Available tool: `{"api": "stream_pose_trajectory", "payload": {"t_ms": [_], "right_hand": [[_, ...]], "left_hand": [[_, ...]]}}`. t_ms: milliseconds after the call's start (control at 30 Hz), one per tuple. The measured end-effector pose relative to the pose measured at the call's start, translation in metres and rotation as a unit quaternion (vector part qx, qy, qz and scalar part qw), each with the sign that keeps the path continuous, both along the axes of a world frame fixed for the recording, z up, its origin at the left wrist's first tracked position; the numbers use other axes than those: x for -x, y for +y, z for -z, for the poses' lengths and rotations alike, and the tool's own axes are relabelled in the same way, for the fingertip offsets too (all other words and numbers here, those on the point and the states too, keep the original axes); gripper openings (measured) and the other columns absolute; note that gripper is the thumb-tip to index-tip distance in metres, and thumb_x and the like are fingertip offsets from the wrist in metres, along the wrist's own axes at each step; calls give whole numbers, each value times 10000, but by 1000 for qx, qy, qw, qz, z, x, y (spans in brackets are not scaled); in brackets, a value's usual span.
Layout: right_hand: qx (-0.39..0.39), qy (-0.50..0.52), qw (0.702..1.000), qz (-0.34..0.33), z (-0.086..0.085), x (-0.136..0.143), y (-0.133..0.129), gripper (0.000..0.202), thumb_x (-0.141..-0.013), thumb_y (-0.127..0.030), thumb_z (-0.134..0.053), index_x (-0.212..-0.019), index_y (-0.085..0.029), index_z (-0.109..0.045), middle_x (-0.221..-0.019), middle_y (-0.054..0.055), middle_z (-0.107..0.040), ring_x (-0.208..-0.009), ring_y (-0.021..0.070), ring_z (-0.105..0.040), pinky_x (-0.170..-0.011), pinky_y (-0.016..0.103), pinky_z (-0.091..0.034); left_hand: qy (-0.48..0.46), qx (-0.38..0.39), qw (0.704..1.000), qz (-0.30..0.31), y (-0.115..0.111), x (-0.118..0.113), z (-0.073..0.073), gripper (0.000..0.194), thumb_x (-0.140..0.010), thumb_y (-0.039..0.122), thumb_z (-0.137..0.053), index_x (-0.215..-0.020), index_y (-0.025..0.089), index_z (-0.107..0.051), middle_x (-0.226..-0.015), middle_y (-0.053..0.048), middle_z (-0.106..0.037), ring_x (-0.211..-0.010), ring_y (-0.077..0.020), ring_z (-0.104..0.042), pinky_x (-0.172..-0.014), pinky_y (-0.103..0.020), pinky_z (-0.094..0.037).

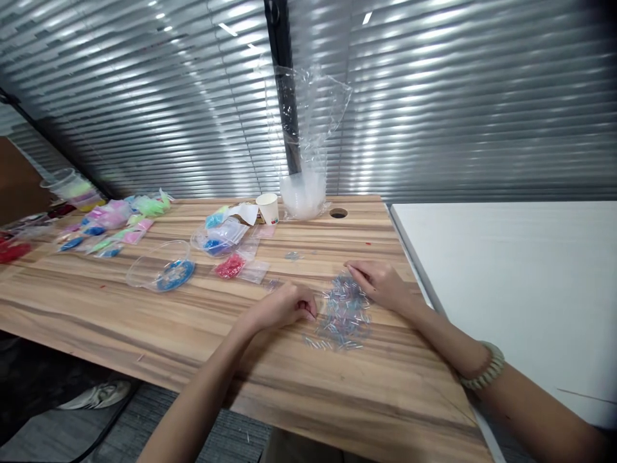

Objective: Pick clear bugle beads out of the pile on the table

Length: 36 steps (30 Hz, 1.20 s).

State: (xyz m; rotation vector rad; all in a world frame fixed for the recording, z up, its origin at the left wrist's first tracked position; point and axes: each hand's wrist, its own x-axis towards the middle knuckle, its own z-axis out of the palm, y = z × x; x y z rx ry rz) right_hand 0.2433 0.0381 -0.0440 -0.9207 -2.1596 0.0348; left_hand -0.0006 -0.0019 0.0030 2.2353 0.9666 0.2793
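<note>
A loose spread of small clear and bluish tube-like pieces (344, 312) lies on the wooden table (270, 379). At its left edge rests my left hand (290, 305), fingers curled together; anything between the fingertips is too small to make out. My right hand (378, 283) is at the upper right edge of the spread, thumb and fingers pinched over the pieces, and what they hold is too small to tell. A short row of clear pieces (318, 344) lies at the lower left of the spread. A green beaded bracelet (484, 368) circles the right wrist.
Left of centre are a clear dish with a blue ring (176, 275), a bag of red pieces (230, 265) and a tub with blue bags (219, 236). Behind stand a paper cup (268, 208) and a plastic-bagged container (303, 195). Colourful bags (113, 214) lie far left.
</note>
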Motion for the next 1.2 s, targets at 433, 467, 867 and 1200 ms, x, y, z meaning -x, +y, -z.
{"api": "stream_pose_trajectory", "payload": {"t_ms": [433,467,867,1200], "right_hand": [[16,2,1000,11,2,-2,1,288,-935,-267,-394,-923,-159,-660,-823,56,-705,-662,167,-652,-579,260,-457],[19,-1,1000,13,1,-1,1,293,-936,-270,-391,-922,-158,-662,-822,55,-705,-660,167,-651,-579,260,-456],[35,2,999,21,-1,-2,0,309,-938,-281,-382,-911,-165,-668,-815,48,-704,-658,159,-640,-587,252,-435],[34,1,999,34,-2,-2,2,305,-932,-264,-397,-862,-148,-670,-766,50,-689,-620,141,-607,-563,237,-390]], "left_hand": [[65,-105,985,-117,23,39,-2,239,-669,-38,-504,-697,127,-674,-680,-24,-652,-661,-133,-578,-627,-200,-398],[74,-109,984,-122,23,41,-3,243,-668,-30,-499,-701,131,-677,-684,-23,-655,-665,-136,-582,-625,-202,-397],[66,-148,970,-184,18,50,-22,187,-762,66,-504,-757,147,-672,-770,-31,-657,-731,-145,-586,-670,-224,-419],[11,128,990,63,-1,9,-17,189,-623,148,-776,-777,112,-672,-713,-16,-643,-618,-99,-569,-553,-171,-419]]}}
